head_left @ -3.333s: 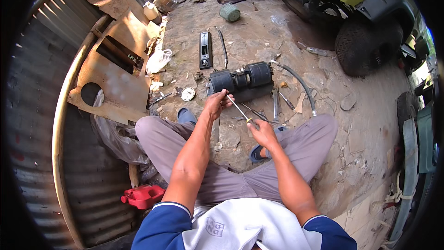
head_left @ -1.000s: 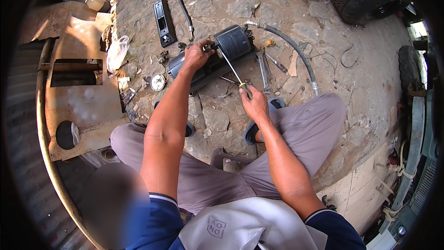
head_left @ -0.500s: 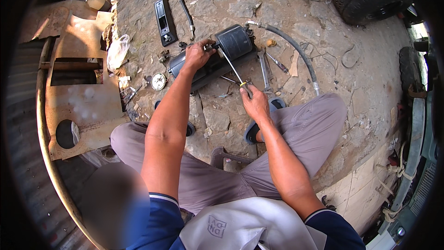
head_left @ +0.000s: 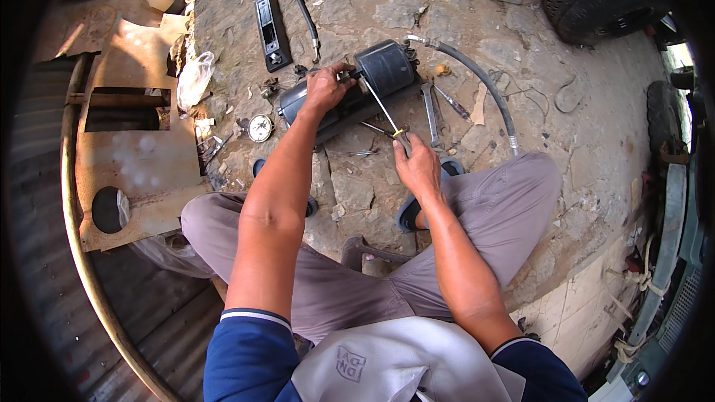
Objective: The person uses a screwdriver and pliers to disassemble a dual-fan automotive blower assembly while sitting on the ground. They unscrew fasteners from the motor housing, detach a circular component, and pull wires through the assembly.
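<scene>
A black blower unit point(head_left: 387, 67) with two rounded drum housings lies slantwise on the stone ground in front of me. My left hand point(head_left: 328, 89) is closed over its middle, between the drums, thumb and forefinger pinching a small dark part there. My right hand point(head_left: 418, 166) grips the handle of a screwdriver point(head_left: 381, 106). Its long bare shaft points up and left, and the tip meets the unit's middle beside my left fingertips. What the tip touches is too small to make out. My left palm hides part of the nearer drum.
Right of the unit lie a wrench point(head_left: 430, 113), another screwdriver point(head_left: 452, 103) and a curved black hose point(head_left: 477, 74). Beyond it are a black panel point(head_left: 273, 33) and a short hose point(head_left: 302, 15). A round gauge point(head_left: 260, 128) sits left. A rusty metal sheet point(head_left: 138, 164) borders the left; a tyre point(head_left: 596, 0) stands far right.
The whole view has shifted slightly. Both hands keep nearly the same hold, with the screwdriver tip still at the unit's middle. A blurred shape at the lower left is gone.
</scene>
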Demonstrator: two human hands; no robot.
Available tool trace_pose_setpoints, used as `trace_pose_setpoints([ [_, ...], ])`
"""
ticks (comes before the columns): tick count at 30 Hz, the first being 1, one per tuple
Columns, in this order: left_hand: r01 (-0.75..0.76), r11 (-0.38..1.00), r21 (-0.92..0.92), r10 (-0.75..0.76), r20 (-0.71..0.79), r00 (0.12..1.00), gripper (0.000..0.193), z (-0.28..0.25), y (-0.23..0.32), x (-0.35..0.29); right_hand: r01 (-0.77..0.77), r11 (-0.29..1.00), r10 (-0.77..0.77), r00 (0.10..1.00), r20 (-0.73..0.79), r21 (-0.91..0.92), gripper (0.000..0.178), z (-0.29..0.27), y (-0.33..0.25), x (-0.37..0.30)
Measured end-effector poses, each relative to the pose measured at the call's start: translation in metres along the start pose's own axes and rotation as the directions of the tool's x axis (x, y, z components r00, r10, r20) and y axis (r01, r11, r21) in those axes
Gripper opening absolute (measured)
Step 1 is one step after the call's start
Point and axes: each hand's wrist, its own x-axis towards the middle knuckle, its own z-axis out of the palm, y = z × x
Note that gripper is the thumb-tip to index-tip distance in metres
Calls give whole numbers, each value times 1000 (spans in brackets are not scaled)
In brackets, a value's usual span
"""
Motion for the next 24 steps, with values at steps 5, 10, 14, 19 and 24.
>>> trace_pose_setpoints([
  [5, -3, 1000, 7, 3, -1, 1000, 37, 0, 7, 2, -337, 869, 228, 922, 312, 362, 35, 10, 23, 11],
  [10, -37, 999, 25, 38, -40, 998, 37, 6, -3, 0, -755, 234, 159, 651, 742, 613, 34, -25, 3, 25],
  [14, -20, 1000, -23, 19, -44, 999, 36, 7, -3, 0, -354, 824, 158, 893, 422, 443, 32, -5, 10, 22],
  [19, 39, 997, -71, -38, 18, 999, 35, 3, 6, -1, -678, 397, 124, 708, 696, 619, 35, -15, 8, 27],
  [24, -81, 982, -170, 55, -151, 987, 34, 5, 2, -6, -821, 5, -124, 566, 815, 571, 42, -14, 14, 34],
])
